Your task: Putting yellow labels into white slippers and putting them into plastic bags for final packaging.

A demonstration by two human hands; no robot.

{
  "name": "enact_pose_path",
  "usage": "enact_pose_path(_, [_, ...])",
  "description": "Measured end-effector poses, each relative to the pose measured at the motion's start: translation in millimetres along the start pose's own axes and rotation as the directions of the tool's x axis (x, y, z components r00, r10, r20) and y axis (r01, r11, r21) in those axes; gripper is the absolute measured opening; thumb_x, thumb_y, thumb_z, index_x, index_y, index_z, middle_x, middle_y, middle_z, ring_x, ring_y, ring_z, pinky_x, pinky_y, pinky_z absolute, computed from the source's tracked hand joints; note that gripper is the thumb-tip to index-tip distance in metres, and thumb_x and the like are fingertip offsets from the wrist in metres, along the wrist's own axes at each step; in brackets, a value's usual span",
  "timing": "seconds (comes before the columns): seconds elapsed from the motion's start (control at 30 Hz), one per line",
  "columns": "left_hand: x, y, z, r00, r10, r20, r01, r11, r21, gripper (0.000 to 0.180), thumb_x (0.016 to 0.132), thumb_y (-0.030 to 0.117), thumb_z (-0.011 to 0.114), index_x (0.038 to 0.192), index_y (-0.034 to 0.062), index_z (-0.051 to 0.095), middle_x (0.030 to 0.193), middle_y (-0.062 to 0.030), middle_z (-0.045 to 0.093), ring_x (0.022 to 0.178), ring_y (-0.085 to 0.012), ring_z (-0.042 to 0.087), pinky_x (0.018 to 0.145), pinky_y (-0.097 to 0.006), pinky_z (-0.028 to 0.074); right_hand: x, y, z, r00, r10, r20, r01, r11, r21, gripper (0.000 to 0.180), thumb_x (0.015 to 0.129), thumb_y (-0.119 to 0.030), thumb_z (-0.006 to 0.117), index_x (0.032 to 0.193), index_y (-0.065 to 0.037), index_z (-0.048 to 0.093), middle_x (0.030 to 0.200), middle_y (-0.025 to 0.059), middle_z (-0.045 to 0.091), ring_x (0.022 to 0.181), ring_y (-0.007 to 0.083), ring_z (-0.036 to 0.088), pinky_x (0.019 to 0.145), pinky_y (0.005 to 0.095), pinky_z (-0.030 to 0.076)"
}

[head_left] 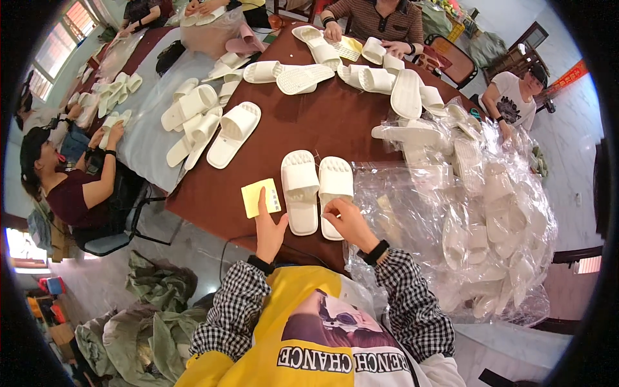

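Note:
A pair of white slide slippers lies side by side before me, toes pointing away: the left slipper [302, 193] and the right slipper [336, 187]. To their left is a small pad of yellow paper [252, 201] with dark print on its right side. My left hand [269, 226] rests over the pad's edge, fingers stretched out and thumb apart. Over the heel half of the right slipper, my right hand [353, 223] has its fingertips pinched together. Whatever they may hold is too small to make out.
A large clear plastic bag [412, 213] of white slippers spreads along the right. More slippers [235, 132] lie left and across the far side of the brown-covered table [284, 126]. Co-workers sit around it, one person [77, 168] at the left, another [380, 26] opposite. Green sacks [138, 329] lie on the floor.

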State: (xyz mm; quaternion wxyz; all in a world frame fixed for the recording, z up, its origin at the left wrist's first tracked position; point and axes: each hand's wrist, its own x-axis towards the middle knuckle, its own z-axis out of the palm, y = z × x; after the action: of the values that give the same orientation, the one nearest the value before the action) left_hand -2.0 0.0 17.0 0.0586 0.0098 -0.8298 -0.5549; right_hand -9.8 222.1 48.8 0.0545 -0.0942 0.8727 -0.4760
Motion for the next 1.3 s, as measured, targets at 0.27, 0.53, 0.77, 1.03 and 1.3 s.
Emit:
enact_pose_path(0.27, [-3.3, -39.3, 13.8, 0.983, -0.083, 0.163, -0.004, 0.883, 0.47, 0.122, 0.069, 0.032, 0.083, 0.153, 0.0055, -0.001, 0.148, -0.0242, 0.034, 0.138, -0.0389, 0.031, 0.117, -0.051, 0.004, 26.3, 12.7, 31.3, 0.983, 0.148, 0.105, -0.156, 0.985, 0.077, 0.01, 0.086, -0.009, 0.062, 0.087, 0.001, 0.059, 0.083, 0.0164, 0.064, 0.079, 0.0324, 0.063, 0.068, 0.0412, 0.048])
enact_pose_path(0.53, [-4.2, -51.1, 12.9, 0.984, -0.108, 0.145, 0.044, 0.921, 0.387, 0.124, 0.067, 0.037, 0.084, 0.152, 0.0001, 0.001, 0.141, -0.0254, 0.043, 0.132, -0.0379, 0.04, 0.116, -0.05, 0.008, 40.2, 22.0, 55.6, 1.0, -0.008, 0.025, 0.01, 0.997, -0.074, 0.006, 0.083, -0.006, 0.062, 0.086, -0.001, 0.059, 0.086, 0.0154, 0.062, 0.082, 0.0351, 0.061, 0.071, 0.0432, 0.048])
enact_pose_path(0.77, [-5.7, -44.1, 12.0, 0.981, -0.131, 0.141, 0.066, 0.917, 0.393, 0.124, 0.068, 0.039, 0.083, 0.152, 0.0003, 0.001, 0.137, -0.0261, 0.048, 0.13, -0.0374, 0.044, 0.116, -0.05, 0.007, 45.1, 26.1, 65.9, 0.998, -0.013, -0.058, 0.008, 0.995, -0.099, 0.006, 0.081, -0.004, 0.064, 0.083, -0.002, 0.059, 0.089, 0.0135, 0.059, 0.087, 0.0342, 0.06, 0.075, 0.0426, 0.048])
enact_pose_path(1.03, [-5.7, -46.3, 12.8, 0.988, -0.094, 0.126, 0.033, 0.909, 0.416, 0.124, 0.069, 0.04, 0.083, 0.152, 0.0009, 0.0, 0.135, -0.0255, 0.05, 0.13, -0.0377, 0.043, 0.115, -0.051, 0.006, 42.5, 31.8, 75.3, 0.985, -0.128, -0.117, 0.102, 0.974, -0.203, 0.007, 0.078, -0.002, 0.064, 0.081, -0.001, 0.058, 0.1, 0.0129, 0.055, 0.097, 0.0338, 0.055, 0.081, 0.042, 0.047])
enact_pose_path(1.3, [-6.5, -52.0, 13.2, 0.983, -0.116, 0.141, 0.053, 0.92, 0.388, 0.123, 0.069, 0.04, 0.083, 0.152, 0.0004, 0.001, 0.141, -0.0243, 0.045, 0.134, -0.0373, 0.038, 0.116, -0.051, 0.005, 39.6, 24.1, 78.9, 0.975, -0.171, -0.143, 0.128, 0.956, -0.265, 0.008, 0.077, 0.001, 0.063, 0.083, -0.001, 0.057, 0.1, 0.0131, 0.053, 0.096, 0.0339, 0.053, 0.083, 0.0421, 0.046])
